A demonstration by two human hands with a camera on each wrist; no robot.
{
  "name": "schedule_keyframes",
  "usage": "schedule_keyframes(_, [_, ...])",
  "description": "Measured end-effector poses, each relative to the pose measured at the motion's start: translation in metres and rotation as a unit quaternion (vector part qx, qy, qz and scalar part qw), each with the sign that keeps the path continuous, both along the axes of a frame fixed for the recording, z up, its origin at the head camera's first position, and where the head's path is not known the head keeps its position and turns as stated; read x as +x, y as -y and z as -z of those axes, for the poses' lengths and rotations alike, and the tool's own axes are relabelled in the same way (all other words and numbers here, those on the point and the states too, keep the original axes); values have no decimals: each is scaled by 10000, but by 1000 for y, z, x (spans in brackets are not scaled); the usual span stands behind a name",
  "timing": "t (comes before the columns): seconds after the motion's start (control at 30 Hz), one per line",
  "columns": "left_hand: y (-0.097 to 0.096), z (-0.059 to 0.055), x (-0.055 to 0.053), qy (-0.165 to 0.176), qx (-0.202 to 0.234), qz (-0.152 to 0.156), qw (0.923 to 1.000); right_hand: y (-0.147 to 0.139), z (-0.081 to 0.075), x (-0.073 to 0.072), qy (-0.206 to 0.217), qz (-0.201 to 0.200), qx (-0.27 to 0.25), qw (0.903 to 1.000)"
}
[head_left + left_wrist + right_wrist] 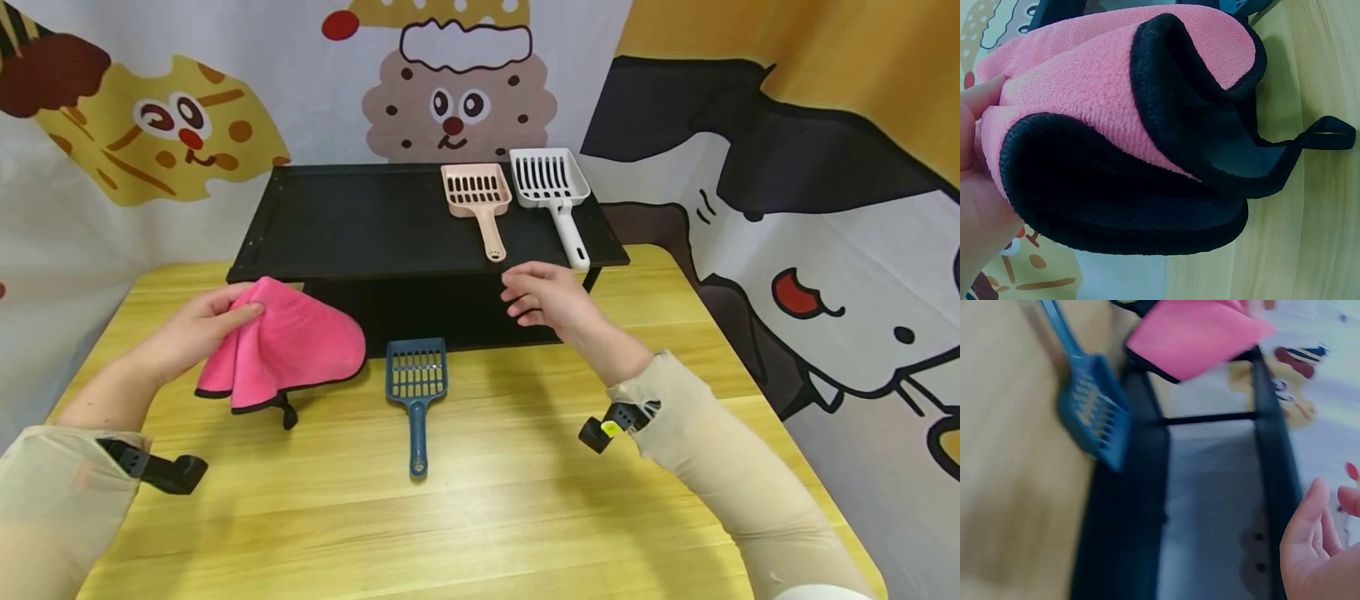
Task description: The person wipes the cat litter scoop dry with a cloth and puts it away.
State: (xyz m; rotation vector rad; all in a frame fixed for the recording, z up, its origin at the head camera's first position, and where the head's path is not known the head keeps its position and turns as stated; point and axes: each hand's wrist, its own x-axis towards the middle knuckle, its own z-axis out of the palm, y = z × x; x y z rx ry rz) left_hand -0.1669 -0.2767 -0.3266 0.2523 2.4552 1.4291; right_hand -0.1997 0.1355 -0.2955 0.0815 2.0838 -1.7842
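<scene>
My left hand (pixel 202 327) pinches a bright pink cloth (pixel 300 337) with black edging and a small hanging loop, bunched near the shelf's left front. In the left wrist view the folded cloth (pixel 1085 87) shows its dark underside. My right hand (pixel 551 298) holds nothing, its fingers loosely bent just in front of the black shelf's right side. Close beyond it are the handles of a pink litter scoop (pixel 489 225) and a white litter scoop (pixel 566 225), both lying on the shelf. A blue litter scoop (pixel 417 408) lies on the table between my hands.
The low black shelf (pixel 345 221) stands at the back of the yellow wood-grain table (pixel 487 517). A curtain (pixel 315 67) printed with cartoon figures hangs behind and to the right. Small black cameras are strapped to both wrists.
</scene>
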Motion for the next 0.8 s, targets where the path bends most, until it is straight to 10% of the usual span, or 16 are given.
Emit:
schedule_keyframes(0.4, [-8,0,-1,178,-107,-30,9998,32,103,45,1280,-1799,78,9753])
schedule_keyframes(0.8, [-7,4,4,278,-65,-79,9996,67,135,60,2025,-1331,-290,9698])
